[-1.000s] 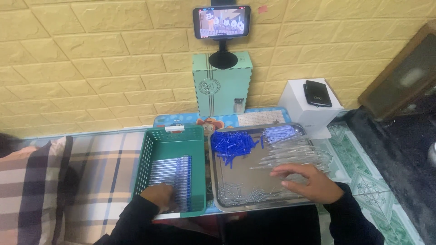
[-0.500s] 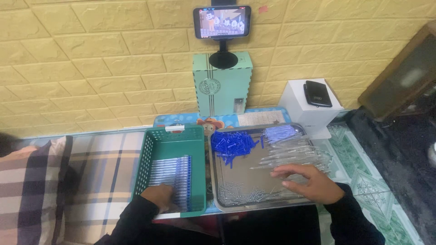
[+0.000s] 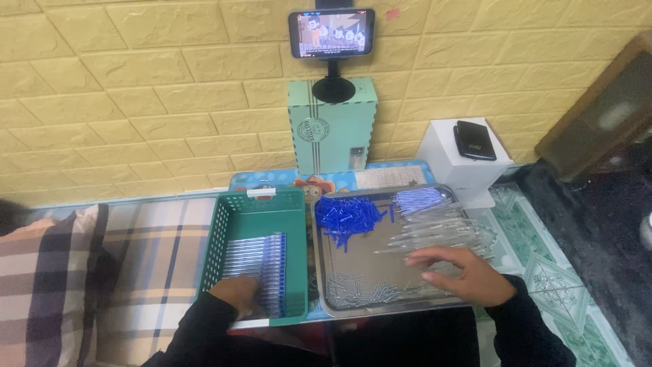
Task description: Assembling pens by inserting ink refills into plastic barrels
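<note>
Reaching into the green slotted plastic basket (image 3: pixel 255 204), your left hand (image 3: pixel 236 293) rests on the near end of the row of assembled clear-and-blue pens (image 3: pixel 261 268); its fingers are curled over the row, but you cannot tell whether they have closed on any pen; your right hand (image 3: pixel 462 272) lies flat and spread on the shallow steel tray (image 3: pixel 322 272), fingertips touching the clear plastic barrels (image 3: pixel 435 228) heaped at the tray's right, gripping nothing; judged from this, keep the left hand pressing the row square against the basket's right wall, and let the right draw one barrel free of the heap rather than several; one basket, one tray; the small blue caps (image 3: pixel 350 216) piled far left in the tray, and the thin clear refill pieces (image 3: pixel 360 289) along its near edge, are too many and too tangled to count.
</note>
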